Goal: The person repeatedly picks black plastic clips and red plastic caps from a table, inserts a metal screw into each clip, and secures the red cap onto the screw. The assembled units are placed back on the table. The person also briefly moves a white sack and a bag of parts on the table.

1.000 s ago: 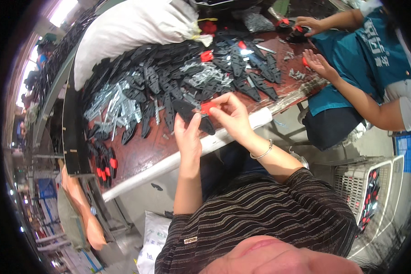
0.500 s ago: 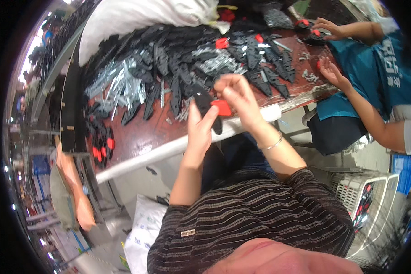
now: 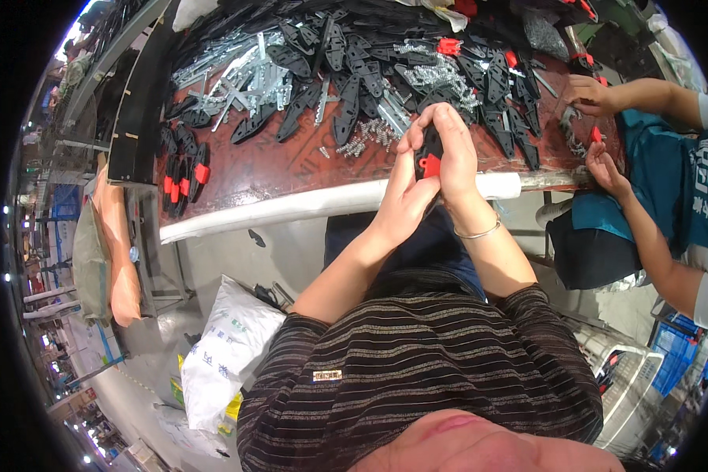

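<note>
Over the table's front edge, my left hand [image 3: 402, 206] and my right hand [image 3: 458, 157] press together around a black plastic clamp [image 3: 427, 145]. A red jaw piece [image 3: 429, 166] on it shows between the palms; the fingers hide most of the rest. Both hands are closed on it, fingertips pointing away from me. Just beyond lie small metal springs [image 3: 370, 137] and loose black clamp halves [image 3: 346, 110]. Flat silver metal strips [image 3: 248, 82] are heaped farther left.
Several black clamps with red jaws [image 3: 185, 177] lie at the table's left end. A white roll [image 3: 291, 211] covers the front edge of the red table [image 3: 291, 169]. At right a co-worker's hands [image 3: 598, 98] handle similar parts. A white sack [image 3: 228, 346] lies on the floor.
My right hand, raised apart before, has come against the clamp, and both palms now close round it. The view has shifted, so the table sits higher in the picture.
</note>
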A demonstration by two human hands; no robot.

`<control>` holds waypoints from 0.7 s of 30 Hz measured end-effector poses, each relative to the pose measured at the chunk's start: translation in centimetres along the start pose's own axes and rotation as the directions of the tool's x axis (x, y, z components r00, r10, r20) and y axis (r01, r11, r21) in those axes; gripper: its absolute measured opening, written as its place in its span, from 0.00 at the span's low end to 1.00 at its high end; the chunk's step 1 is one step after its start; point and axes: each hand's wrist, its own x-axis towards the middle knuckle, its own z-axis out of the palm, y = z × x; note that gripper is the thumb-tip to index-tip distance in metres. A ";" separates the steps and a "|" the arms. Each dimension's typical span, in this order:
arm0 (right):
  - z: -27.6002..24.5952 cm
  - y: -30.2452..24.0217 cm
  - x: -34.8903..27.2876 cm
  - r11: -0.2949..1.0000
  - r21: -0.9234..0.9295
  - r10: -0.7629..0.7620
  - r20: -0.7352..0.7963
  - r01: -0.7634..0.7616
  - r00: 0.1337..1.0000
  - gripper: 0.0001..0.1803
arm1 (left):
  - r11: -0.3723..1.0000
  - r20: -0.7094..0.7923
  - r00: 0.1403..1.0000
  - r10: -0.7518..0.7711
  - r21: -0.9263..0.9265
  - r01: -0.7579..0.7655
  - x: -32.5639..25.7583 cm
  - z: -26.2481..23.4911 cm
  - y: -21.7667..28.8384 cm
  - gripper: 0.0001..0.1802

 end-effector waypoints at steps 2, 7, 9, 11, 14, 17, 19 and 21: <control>0.2 0.4 0.1 1.000 0.002 0.021 0.024 -0.021 0.999 0.15 | 0.998 0.014 0.998 -0.055 0.016 0.055 -0.2 -1.1 -0.5 0.34; 0.1 1.9 -0.6 0.946 -0.324 -0.017 0.013 0.021 1.000 0.15 | 0.977 0.014 0.999 -0.048 0.208 0.044 -1.4 -3.8 1.0 0.34; -0.3 1.9 -0.9 0.944 -0.330 -0.028 -0.030 0.017 0.999 0.14 | 0.950 -0.141 0.989 -0.046 0.301 0.087 -2.3 -7.4 2.0 0.37; -1.6 1.8 -1.0 0.966 -0.258 -0.009 -0.019 0.004 1.000 0.12 | 0.845 -0.300 0.944 0.136 0.532 0.048 -3.1 -13.1 3.5 0.38; -3.5 2.6 -1.5 0.932 -0.362 -0.031 -0.014 0.024 0.999 0.08 | 0.594 -0.476 0.766 0.433 0.789 0.155 -6.1 -20.6 7.1 0.33; -3.7 2.6 -2.2 0.901 -0.434 -0.006 -0.017 -0.002 1.000 0.06 | 0.521 -0.593 0.753 0.287 0.756 0.396 -8.9 -27.2 8.7 0.23; -4.2 3.0 -2.2 0.899 -0.437 -0.019 0.016 0.024 1.000 0.06 | 0.516 -0.588 0.769 0.250 0.753 0.408 -9.5 -29.8 7.9 0.22; -4.3 3.0 -2.0 0.885 -0.461 -0.063 0.029 0.069 0.998 0.06 | 0.491 -0.592 0.759 0.272 0.764 0.419 -10.0 -31.6 7.6 0.21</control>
